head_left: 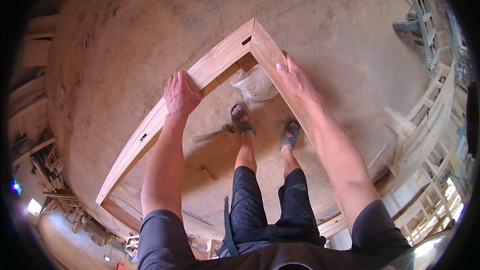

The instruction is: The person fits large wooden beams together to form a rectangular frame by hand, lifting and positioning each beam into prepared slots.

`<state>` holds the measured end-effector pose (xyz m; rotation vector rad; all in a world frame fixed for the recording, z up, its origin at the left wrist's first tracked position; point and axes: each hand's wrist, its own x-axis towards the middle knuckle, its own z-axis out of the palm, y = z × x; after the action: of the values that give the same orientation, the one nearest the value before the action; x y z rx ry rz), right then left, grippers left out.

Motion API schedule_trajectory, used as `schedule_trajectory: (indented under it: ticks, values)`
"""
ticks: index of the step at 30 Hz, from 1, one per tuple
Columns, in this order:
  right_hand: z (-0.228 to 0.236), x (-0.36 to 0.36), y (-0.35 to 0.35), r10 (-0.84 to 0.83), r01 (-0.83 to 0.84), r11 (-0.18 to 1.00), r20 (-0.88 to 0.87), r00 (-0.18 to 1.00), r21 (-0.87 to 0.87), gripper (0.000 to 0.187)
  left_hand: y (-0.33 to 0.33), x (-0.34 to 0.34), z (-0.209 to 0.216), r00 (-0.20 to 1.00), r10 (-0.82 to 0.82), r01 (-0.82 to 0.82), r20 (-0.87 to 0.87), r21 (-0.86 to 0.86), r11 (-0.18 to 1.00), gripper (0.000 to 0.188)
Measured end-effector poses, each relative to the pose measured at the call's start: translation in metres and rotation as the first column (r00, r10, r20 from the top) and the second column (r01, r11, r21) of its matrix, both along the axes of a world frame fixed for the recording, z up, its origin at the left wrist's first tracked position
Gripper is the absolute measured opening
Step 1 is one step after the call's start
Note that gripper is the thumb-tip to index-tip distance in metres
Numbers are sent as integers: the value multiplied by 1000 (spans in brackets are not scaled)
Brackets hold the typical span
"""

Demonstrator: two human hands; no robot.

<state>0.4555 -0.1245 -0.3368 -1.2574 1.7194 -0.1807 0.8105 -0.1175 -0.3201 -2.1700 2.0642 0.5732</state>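
A large frame of pale planed wood (216,63) is held up in front of my body, its far corner pointing away from me. Two dark slots show in its left side, one near that corner and one farther down. My left hand (181,95) is closed over the left side, fingers over the outer edge and thumb at the inner edge. On the right side, my right hand (299,81) grips the board, with the thumb on its face and the fingers partly hidden behind. My right forearm hides part of the frame.
Below the frame, a clear plastic bag (256,86) lies on the dusty floor (130,35) near my sandalled feet. A stick-like tool (212,134) lies beside them. Timber scraps (55,172) pile at the left; wooden frames (425,115) and a metal stand (425,25) are at the right.
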Motion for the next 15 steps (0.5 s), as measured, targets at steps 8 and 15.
schedule_trajectory:
  ticks: [8, 15]
  values:
    - [8, 8, -1, -59, 60, 998, 92, 994, -9, 70, 1, 5, -1, 1000, -9, 8, -4, -11, 1000, 65]
    - [44, -9, 55, -66, 54, 995, -145, 987, -87, 73, 5, -8, 5, 999, 11, -12, 36, 35, 999, 66]
